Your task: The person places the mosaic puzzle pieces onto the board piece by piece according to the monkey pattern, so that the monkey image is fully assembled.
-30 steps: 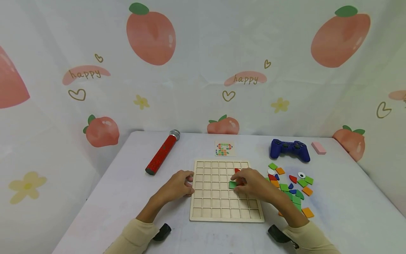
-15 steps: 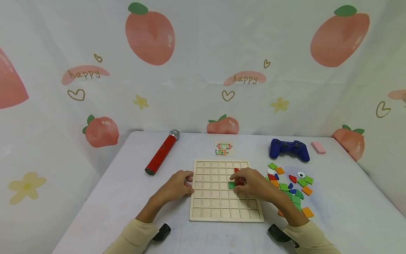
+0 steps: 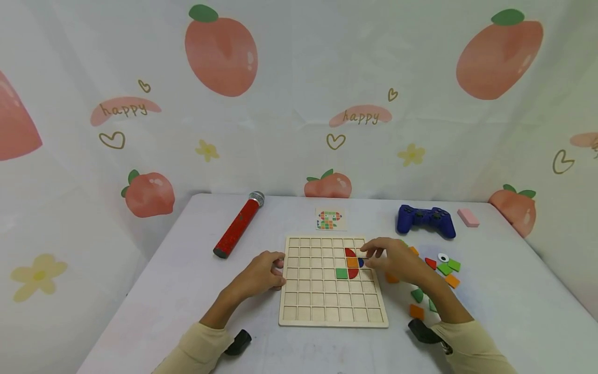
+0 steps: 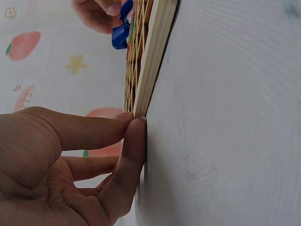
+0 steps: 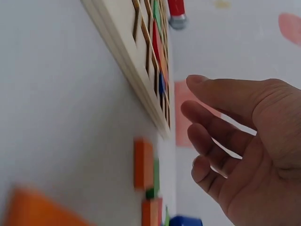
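A pale wooden grid board (image 3: 310, 300) lies flat on the table. My left hand (image 3: 262, 271) pinches its left edge between thumb and fingers, seen close in the left wrist view. On the board's right side sit a green square tile (image 3: 341, 273), an orange square tile (image 3: 352, 262), two red curved pieces, one above (image 3: 350, 252) and one below (image 3: 353, 273) the orange tile, and a small blue piece (image 3: 361, 263). My right hand (image 3: 397, 259) hovers over the board's right edge, fingers loosely bent and holding nothing, as the right wrist view shows.
Loose tiles (image 3: 452, 281) in several colours lie right of the board, some hidden under the right arm. A pattern card (image 3: 330, 219) lies behind the board. Farther out are a red microphone (image 3: 238, 226), a blue game controller (image 3: 426, 221) and a pink block (image 3: 468, 217).
My right hand has moved right, away from the green tile, which now lies flat in its cell. The orange, lower red and blue pieces have come into view. My left hand has stayed put.
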A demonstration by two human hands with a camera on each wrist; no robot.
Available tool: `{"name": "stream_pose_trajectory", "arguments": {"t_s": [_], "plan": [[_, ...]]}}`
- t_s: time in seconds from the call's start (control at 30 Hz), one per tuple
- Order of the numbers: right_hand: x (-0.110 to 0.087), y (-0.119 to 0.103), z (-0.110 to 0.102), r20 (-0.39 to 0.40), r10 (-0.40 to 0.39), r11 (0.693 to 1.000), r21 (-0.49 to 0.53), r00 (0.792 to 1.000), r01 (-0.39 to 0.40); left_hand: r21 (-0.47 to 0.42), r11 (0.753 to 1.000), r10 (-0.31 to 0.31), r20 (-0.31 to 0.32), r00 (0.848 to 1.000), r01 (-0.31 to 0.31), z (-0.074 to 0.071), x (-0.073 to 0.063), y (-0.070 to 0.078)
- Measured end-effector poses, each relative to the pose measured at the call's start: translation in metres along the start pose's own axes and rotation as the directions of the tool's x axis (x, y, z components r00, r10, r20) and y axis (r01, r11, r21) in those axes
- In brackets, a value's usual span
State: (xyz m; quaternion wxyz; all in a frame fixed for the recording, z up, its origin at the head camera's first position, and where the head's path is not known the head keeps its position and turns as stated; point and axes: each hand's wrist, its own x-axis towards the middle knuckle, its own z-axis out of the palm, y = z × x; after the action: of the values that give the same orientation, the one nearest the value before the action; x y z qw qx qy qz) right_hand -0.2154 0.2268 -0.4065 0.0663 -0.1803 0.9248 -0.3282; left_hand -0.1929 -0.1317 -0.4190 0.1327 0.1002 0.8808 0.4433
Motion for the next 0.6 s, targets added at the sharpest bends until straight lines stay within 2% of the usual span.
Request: {"name": "stream_pose_trajectory", "arguments": {"t_s": [0.37, 0.6], "plan": [[-0.012, 0.032, -0.031, -0.093, 0.065, 0.995, -0.063, 0.994, -0.071, 0.000, 1.000, 0.007, 0.001, 1.000, -0.007, 0.000, 0.001, -0.003], [-0.024, 0.054, -0.046, -0.134, 0.104, 0.992, -0.056, 0.985, -0.112, 0.009, 1.000, 0.018, 0.003, 1.000, -0.018, 0.000, 0.000, -0.003]]}}
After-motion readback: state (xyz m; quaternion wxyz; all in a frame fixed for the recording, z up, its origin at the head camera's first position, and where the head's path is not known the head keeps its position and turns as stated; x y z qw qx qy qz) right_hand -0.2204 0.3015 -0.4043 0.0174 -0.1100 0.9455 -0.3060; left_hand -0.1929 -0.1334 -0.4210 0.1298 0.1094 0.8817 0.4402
